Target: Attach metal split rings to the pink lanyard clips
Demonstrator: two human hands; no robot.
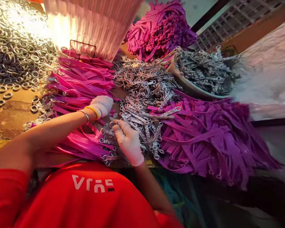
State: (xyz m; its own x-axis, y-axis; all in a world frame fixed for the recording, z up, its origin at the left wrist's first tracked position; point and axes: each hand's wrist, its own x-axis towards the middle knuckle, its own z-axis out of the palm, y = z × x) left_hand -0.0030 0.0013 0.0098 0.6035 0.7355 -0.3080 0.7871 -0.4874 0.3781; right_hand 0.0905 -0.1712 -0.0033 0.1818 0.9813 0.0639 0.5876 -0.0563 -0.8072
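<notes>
My left hand (101, 106), in a white dotted glove with a yellow cuff, is curled closed over the right ends of the bright pink straps (85, 84). Its fingertips are turned away, so what they grip is hidden. Nearer my body, my right hand (129, 141) wears a plain whitish glove. Its thumb and forefinger pinch a metal ring (112, 124). Below that ring, short silvery chain pieces (108, 139) lie at the ends of more pink straps (83, 144). A large heap of similar chain pieces (142, 79) spreads beyond my right hand.
Loose metal rings (16, 57) are piled at the far left. Purple straps (204, 136) drape over the table edge on the right, with another purple bundle (161, 28) behind. A tub (180, 76) holds more metal chains. A ribbed translucent sheet (90, 25) stands at the back.
</notes>
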